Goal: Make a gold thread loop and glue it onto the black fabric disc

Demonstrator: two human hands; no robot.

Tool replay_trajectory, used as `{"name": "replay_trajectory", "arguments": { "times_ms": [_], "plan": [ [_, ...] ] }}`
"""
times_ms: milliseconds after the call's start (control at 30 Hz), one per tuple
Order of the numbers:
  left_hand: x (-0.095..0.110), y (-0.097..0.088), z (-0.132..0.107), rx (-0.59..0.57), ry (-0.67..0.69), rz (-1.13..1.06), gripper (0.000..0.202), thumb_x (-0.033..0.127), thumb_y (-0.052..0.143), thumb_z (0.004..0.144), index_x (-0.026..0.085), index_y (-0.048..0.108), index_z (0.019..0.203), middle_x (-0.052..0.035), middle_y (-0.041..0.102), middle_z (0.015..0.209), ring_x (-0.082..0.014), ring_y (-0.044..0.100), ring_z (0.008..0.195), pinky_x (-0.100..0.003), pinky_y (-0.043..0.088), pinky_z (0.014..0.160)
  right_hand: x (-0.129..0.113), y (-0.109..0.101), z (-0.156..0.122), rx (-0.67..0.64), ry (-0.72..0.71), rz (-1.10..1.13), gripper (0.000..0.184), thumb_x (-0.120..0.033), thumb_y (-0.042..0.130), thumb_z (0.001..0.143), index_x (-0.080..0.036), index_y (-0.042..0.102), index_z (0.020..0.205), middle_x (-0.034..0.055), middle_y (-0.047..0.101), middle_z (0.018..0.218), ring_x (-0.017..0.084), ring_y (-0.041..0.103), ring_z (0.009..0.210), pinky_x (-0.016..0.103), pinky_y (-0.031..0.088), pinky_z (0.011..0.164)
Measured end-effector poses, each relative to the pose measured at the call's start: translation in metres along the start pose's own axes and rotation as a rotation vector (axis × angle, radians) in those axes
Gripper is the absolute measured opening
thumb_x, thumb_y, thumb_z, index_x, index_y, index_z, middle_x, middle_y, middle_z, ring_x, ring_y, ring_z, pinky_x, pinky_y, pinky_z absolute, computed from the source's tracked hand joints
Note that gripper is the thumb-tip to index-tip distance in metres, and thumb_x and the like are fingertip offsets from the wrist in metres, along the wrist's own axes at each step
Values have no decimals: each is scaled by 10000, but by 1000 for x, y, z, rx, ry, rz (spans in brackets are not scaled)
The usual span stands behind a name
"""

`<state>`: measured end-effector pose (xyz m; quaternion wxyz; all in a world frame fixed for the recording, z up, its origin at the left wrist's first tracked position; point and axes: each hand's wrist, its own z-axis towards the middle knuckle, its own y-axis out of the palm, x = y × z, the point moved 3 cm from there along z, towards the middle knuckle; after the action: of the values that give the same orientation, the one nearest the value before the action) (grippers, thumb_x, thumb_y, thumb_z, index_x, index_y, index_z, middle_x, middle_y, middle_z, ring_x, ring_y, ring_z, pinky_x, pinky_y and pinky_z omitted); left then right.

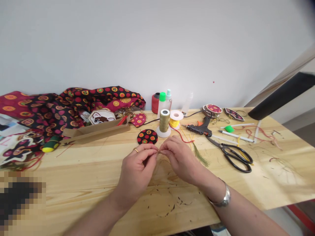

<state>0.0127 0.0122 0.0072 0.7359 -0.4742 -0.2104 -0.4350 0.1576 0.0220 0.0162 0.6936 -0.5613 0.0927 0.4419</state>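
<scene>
My left hand and my right hand meet over the middle of the wooden table, fingertips pinched together on a thin thread that I can barely see. Both hands are closed in a pinch. A round black fabric disc with red and yellow dots lies just beyond my fingers. Behind it stand an olive thread spool and a yellow thread spool. A small greenish tassel lies right of my right hand.
Black scissors and a black glue gun lie to the right, with white sticks beside them. Patterned fabric and a cardboard box lid sit at the left. Glue bottles stand by the wall. The table's right edge is near.
</scene>
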Motion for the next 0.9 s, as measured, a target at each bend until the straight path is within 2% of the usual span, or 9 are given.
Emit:
{"name": "replay_trajectory", "arguments": {
  "times_ms": [167,367,533,633,733,833,900],
  "plan": [
    [3,-2,-1,4,21,-2,128,136,570,775,172,691,753,-37,689,845,-132,647,750,-226,524,728,9,1,2,-89,257,413,136,-181,492,839,-175,596,752,-9,581,717,118,525,697,248,421,658],
    [4,-3,1,15,40,9,130,140,570,776,183,691,757,-32,694,841,-142,652,757,-249,533,735,13,8,2,-143,433,620,134,-242,526,802,-161,601,726,-27,562,636,100,480,600,228,383,584],
    [1,-2,0,20,42,21,134,143,571,777,185,697,762,-37,699,839,-147,658,762,-259,537,738,12,8,1,-93,487,619,129,-240,548,784,-154,607,707,-22,565,616,85,453,555,214,369,534],
    [-1,0,0,16,30,26,137,146,571,777,193,700,769,-39,700,854,-151,659,767,-263,539,735,12,9,1,-44,458,581,117,-227,562,777,-161,611,694,-15,578,628,93,486,580,220,403,559],
    [-1,0,-1,10,23,23,135,149,572,778,191,700,769,-44,699,859,-149,658,754,-261,541,723,12,8,2,33,373,555,94,-202,577,763,-174,618,683,12,610,751,121,554,719,243,454,654],
    [0,1,-1,6,22,8,136,149,568,783,185,698,765,-47,695,856,-146,655,756,-256,539,726,13,8,2,64,376,615,86,-191,593,742,-173,619,662,48,617,970,152,576,902,272,476,748],
    [0,1,-1,8,19,-3,135,150,568,785,182,698,770,-47,692,858,-145,652,761,-255,538,731,13,10,2,22,431,669,88,-198,583,749,-166,618,674,46,641,924,146,594,855,282,480,748]
  ]
}}
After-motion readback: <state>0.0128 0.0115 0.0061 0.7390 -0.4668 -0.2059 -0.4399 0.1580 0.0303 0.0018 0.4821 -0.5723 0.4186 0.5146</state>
